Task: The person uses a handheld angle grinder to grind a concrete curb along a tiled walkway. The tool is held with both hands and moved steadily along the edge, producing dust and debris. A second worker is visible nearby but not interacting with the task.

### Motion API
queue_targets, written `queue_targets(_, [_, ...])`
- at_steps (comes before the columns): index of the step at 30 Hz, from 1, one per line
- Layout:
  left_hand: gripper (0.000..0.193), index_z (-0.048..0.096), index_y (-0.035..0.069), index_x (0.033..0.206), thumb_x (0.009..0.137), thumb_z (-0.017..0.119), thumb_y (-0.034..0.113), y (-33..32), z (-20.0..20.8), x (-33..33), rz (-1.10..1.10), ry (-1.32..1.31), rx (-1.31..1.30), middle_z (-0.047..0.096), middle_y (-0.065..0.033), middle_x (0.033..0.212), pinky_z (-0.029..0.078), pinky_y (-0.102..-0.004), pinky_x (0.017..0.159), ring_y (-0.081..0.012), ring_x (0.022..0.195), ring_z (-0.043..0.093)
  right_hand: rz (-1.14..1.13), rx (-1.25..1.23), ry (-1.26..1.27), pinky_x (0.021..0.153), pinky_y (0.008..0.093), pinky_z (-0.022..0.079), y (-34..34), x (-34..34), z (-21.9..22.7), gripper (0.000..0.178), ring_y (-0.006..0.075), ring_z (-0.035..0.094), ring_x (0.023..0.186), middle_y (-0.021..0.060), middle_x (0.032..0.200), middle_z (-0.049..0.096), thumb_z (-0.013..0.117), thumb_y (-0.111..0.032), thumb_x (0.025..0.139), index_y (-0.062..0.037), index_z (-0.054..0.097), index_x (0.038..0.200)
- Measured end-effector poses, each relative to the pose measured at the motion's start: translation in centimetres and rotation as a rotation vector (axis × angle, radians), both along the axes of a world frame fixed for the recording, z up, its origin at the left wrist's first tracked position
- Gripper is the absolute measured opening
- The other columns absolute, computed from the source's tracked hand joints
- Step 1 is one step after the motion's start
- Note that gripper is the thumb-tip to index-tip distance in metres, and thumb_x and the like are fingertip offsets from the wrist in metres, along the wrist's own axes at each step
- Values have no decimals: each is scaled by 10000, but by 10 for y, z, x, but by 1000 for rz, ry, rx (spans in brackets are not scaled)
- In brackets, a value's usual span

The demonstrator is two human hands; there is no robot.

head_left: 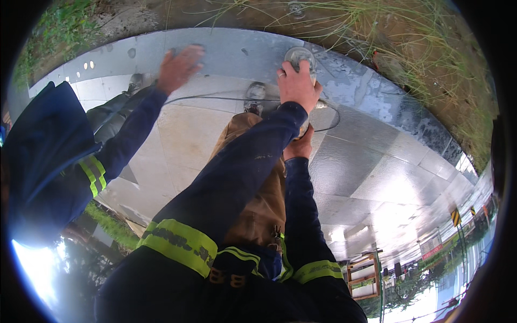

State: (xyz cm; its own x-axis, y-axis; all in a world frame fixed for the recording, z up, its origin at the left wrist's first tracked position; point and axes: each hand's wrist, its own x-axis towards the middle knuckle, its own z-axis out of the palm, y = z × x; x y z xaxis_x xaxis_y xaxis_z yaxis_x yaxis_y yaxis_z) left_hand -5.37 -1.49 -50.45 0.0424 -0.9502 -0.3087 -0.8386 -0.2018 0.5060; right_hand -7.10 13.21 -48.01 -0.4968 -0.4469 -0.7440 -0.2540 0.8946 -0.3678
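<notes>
An angle grinder (299,54) rests with its round head on the grey stone border (231,54). My left hand (299,86) is closed over the front of the tool, just behind the head. Nearer to me, my right hand (300,144) is wrapped round the rear of its body. Most of the body is hidden under my hands and left sleeve. A dark cord (226,98) runs leftward across the paving from the tool, and another stretch loops out on its right beside a pale fitting (321,104).
At the left, a co-worker in a dark jacket (48,161) reaches a motion-blurred hand (180,67) over the border. Large wet paving slabs (361,156) spread to the right. Grass and muddy ground (420,70) lie beyond the border. My shoe (254,94) stands close to the cord.
</notes>
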Motion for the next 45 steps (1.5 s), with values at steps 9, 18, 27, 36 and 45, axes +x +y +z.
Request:
queue_targets(9, [539, 487, 59, 1115, 694, 766, 249, -3, -3, 1, 42, -7, -25, 439, -277, 1091, 427, -538, 896, -504, 1001, 476, -11, -104, -34, 839, 483, 525, -1, 0, -7, 863, 443, 640, 1020, 223, 1060, 684, 838, -378, 681, -198, 349, 1369])
queue_targets(18, [557, 482, 48, 1104, 680, 779, 255, 1, 0, 6, 53, -66, 68, 435, -278, 1104, 424, -526, 893, -482, 1026, 465, -23, 87, -113, 842, 488, 525, 1, -1, 1, 830, 456, 637, 999, 222, 1040, 684, 816, -279, 679, -215, 345, 1360])
queue_targets(27, [583, 475, 46, 1134, 680, 780, 248, 6, -1, 8, 35, -15, 28, 425, -289, 1123, 423, -542, 899, -505, 1027, 463, -2, 26, -59, 868, 502, 514, 3, 1, 7, 798, 459, 630, 1016, 229, 1059, 679, 741, -163, 688, -222, 335, 1372])
queue_targets(36, [561, 484, 52, 1125, 690, 774, 257, 5, -1, 6, -35, 1, 32, 437, -280, 1119, 431, -537, 887, -501, 1007, 479, -84, 12, -51, 865, 493, 516, 1, 9, 10, 816, 454, 632, 1023, 232, 1066, 677, 785, -231, 688, -197, 340, 1371])
queue_targets(45, [519, 495, 47, 1082, 681, 766, 236, -14, -2, -15, -22, 33, -2, 444, -272, 1078, 453, -527, 837, -494, 968, 495, -49, 22, -21, 869, 466, 522, -16, -14, 2, 851, 425, 644, 1034, 217, 1073, 681, 829, -280, 667, -195, 351, 1366])
